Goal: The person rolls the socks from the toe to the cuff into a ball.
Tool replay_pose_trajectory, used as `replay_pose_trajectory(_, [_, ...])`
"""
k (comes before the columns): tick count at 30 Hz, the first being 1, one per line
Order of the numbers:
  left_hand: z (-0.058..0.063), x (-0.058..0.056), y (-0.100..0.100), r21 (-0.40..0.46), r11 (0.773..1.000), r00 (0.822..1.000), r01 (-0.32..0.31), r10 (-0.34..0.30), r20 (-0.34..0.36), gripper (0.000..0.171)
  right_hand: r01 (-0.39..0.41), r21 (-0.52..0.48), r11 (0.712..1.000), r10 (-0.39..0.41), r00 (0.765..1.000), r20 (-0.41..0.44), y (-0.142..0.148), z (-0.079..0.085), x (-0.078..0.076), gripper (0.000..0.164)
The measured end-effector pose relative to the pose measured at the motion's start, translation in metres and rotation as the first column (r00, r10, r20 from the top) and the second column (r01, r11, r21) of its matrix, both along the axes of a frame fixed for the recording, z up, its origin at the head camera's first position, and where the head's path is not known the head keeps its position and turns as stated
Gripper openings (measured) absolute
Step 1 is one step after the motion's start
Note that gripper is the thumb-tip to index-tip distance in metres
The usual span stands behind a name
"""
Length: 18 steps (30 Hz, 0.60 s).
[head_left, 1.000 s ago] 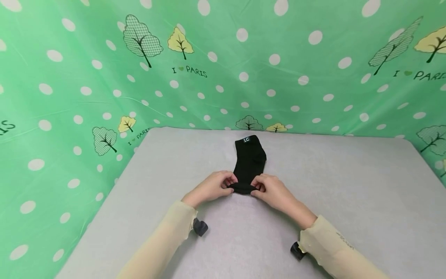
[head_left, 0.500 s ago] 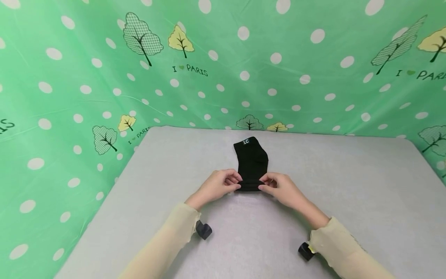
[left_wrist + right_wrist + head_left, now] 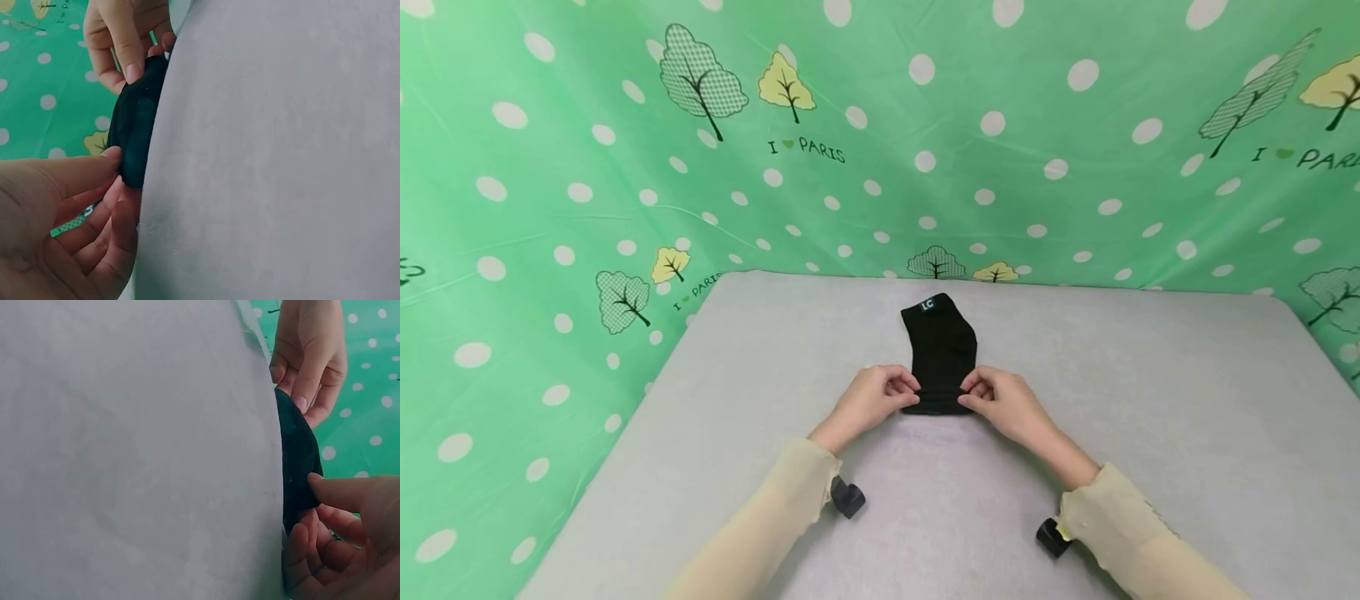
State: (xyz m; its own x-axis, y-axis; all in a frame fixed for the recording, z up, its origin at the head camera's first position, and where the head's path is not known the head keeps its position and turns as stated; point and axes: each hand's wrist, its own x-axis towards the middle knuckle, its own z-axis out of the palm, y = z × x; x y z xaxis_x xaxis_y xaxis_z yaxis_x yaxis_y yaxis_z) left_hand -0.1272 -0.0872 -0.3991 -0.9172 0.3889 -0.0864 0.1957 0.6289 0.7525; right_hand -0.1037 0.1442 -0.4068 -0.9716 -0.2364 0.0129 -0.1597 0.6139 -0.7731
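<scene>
Grip of the left hand (image 3: 865,406) is a pinch clamped on the left corner of a black sock (image 3: 945,354), and the right hand (image 3: 1009,408) mirrors it at the right corner; in each, the thumb (image 3: 901,402) sits on the near side of the fabric and the fingers (image 3: 902,380) on the far side; taking both corners at once probably holds that end level across, since a single pinch would likely let such soft knit skew; between the hands the near end (image 3: 938,402) shows ridges running from side to side, so it looks turned up in layers, though the dark fabric hides how many, and whether a second sock lies underneath I cannot tell; beyond the pinches the body lies flat on the bench (image 3: 1150,375), bulging at the right where the heel (image 3: 964,340) seems to be, and that flat support probably helps it lie smooth; farther off, the cuff (image 3: 943,310) carries a small pale-lettered label (image 3: 928,304) facing up; past the back edge of the bench hangs a green cloth (image 3: 985,67) with white dots and printed trees, presumably put up as a backdrop.
</scene>
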Motion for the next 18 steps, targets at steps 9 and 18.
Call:
replay_pose_trajectory(9, [-0.0055,-0.0009,0.0019,-0.022,0.993,0.985,0.115,-0.117,-0.123,0.011,-0.022,0.084,0.996,0.03,0.995,-0.099,-0.0001,-0.0044,-0.0006,0.015])
replay_pose_trajectory(18, [-0.0039,0.0008,-0.0045,-0.028,0.979,0.974,0.2,-0.202,-0.104,0.012,-0.099,0.043,0.994,0.103,0.989,-0.106,0.0067,-0.0061,0.0007,0.014])
